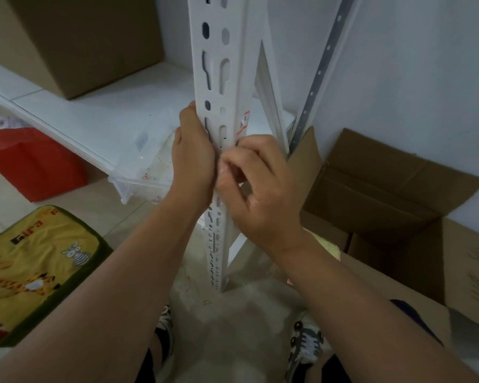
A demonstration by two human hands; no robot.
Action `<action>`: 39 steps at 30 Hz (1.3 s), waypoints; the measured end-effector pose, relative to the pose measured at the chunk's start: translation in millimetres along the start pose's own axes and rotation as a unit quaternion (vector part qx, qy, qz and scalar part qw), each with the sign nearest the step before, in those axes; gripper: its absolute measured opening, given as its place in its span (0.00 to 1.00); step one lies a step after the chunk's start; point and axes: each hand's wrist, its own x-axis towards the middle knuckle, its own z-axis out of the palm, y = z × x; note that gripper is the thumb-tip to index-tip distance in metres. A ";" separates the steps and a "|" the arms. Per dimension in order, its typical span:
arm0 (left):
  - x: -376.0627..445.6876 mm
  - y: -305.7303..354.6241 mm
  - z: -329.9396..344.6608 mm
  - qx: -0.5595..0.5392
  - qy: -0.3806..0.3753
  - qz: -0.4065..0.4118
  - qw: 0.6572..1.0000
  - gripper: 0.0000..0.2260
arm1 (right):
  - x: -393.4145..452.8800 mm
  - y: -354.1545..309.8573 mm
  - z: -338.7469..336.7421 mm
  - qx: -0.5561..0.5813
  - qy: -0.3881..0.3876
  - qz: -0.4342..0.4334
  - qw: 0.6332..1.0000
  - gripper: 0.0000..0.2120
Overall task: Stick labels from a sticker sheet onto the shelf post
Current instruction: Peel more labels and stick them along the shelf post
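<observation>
Head view: one label already sits on the shelf post; just below it, left hand grips the post while right hand fingers pinch another, more presumably left.

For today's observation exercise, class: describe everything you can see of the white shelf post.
The shelf post is a white angle upright, seemingly painted metal, punched with rows of oval and keyhole slots. It stands upright on the pale floor and runs out of the top of the view. A red-and-white label sits on its right face. The left hand grips its left edge; the right hand, fingers curled, works at its front just below the label.
</observation>
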 end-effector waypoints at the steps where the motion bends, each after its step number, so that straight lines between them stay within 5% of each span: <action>1: 0.6 0.5 -0.6 -0.001 -0.006 -0.003 1.000 0.20 | 2.3 0.2 -4.0 0.011 0.004 0.004 1.000 0.05; 6: 3.3 -0.8 -1.9 0.019 -0.024 -0.014 0.999 0.20 | 10.7 6.9 -14.2 0.007 0.056 0.070 0.996 0.08; 15: 2.3 -0.6 -0.9 0.018 -0.021 -0.019 0.999 0.19 | 23.3 6.4 -12.8 -0.018 0.100 0.005 0.995 0.06; 24: 1.0 0.6 0.7 0.004 -0.013 -0.017 1.000 0.21 | 31.1 13.2 -17.1 -0.075 0.072 -0.052 0.993 0.06; 39: 2.0 0.4 -1.4 0.021 -0.024 -0.014 0.999 0.20 | 32.2 6.4 -12.5 -0.018 0.077 0.030 0.996 0.04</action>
